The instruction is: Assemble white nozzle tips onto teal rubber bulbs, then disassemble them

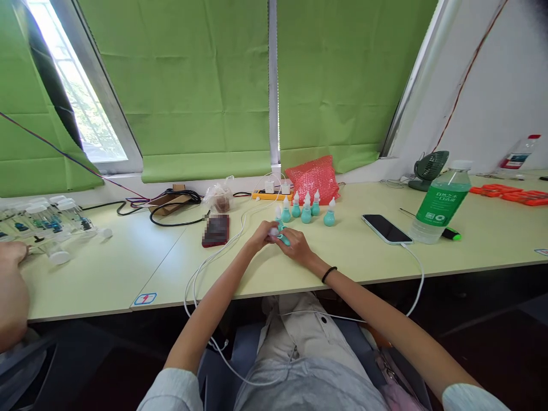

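Observation:
Both my hands meet over the pale green table point(128, 257), near its middle. My left hand point(262, 234) pinches a small white cap point(273, 231). My right hand point(295, 245) is closed round a small teal bulb bottle point(284, 238), and the cap sits at the bottle's end. Just behind my hands stand several more teal bottles with white pointed caps point(306, 212) in a loose row. A black band circles my right wrist.
A red phone point(216, 230) lies left of my hands, and a black phone point(386, 228) on a white cable lies to the right. A green-labelled water bottle point(439, 202), a small fan point(428, 169), a red bubble-wrap bag point(314, 178) and a power strip point(272, 191) stand behind. Another person's hand point(12, 285) is at the far left by clear bottles point(47, 220).

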Motion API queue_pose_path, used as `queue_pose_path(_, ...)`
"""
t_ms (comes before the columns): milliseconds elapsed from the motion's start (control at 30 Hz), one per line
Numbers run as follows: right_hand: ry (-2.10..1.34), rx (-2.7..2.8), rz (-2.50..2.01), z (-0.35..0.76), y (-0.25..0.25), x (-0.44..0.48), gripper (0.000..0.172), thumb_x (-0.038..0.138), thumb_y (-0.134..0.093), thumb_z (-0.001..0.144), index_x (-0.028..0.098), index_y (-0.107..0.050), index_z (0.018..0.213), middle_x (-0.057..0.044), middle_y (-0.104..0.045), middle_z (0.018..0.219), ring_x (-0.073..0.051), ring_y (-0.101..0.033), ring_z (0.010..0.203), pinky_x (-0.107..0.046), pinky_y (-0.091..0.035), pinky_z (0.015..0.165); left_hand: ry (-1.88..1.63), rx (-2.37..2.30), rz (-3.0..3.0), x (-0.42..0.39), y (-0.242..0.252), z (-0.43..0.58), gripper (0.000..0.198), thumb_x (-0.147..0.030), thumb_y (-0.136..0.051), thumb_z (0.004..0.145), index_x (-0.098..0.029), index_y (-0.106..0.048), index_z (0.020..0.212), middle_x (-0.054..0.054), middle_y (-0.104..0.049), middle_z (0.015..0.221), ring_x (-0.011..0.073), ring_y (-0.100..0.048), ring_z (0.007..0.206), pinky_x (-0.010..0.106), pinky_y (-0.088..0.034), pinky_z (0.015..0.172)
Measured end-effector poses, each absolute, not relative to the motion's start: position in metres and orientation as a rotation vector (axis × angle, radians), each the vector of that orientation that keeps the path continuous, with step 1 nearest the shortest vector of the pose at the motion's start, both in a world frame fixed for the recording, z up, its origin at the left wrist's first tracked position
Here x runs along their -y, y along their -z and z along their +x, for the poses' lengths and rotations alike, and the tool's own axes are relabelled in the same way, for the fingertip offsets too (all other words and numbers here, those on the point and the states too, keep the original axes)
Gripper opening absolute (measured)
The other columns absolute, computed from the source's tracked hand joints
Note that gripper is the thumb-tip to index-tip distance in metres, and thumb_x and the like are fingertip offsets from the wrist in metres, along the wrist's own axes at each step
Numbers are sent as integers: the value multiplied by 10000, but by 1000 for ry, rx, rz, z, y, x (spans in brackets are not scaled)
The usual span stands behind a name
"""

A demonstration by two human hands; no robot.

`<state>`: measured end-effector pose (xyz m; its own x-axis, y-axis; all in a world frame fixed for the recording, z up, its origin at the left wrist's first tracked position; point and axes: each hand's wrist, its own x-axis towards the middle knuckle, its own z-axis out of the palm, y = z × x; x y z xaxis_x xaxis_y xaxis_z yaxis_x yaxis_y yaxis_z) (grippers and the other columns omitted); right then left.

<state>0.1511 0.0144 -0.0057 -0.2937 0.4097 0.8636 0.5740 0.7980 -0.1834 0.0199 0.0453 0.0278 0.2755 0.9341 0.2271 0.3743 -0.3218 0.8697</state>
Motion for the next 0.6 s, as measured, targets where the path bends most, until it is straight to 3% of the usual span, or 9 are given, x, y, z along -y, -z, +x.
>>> queue_pose_path(167, 166, 1794, -762, 157, 1, -15, 169, 362, -491, 776, 195, -484, 750, -27, -540, 687, -150, -515, 676, -275, -416, 631, -1224, -1370, 1830, -44, -36, 15, 388, -364, -351, 854, -121, -462, 573, -45, -411, 468, 51, -384, 391, 186, -307, 400)
queue_pose_path(267, 147, 1616, -858, 164, -2, -21, 169, 356, -411, 815, 192, -442, 792, -46, -515, 774, -159, -495, 764, -299, -410, 705, -1394, -1580, 1843, -41, -40, 13, 460, -421, -269, 851, -147, -405, 507, -5, -428, 482, 97, -460, 495, 213, -281, 454)
queue_pose_path(400, 107, 1386, -1022, 174, -2, -36, 203, 328, -243, 867, 187, -390, 872, -70, -480, 858, -170, -460, 825, -332, -386, 740, -1408, -1899, 1884, -43, -38, 7, 400, -456, -296, 828, -157, -492, 649, 59, -553, 665, 190, -531, 739, 240, -299, 550)
queue_pose_path(600, 19, 1381, -1166, 184, 8, -53, 244, 351, -246, 849, 190, -424, 804, -63, -509, 818, -184, -469, 795, -327, -378, 708, -1045, -2128, 2013, -56, -23, 1, 290, -415, -408, 803, -162, -549, 822, 87, -603, 816, 233, -549, 837, 312, -377, 672)
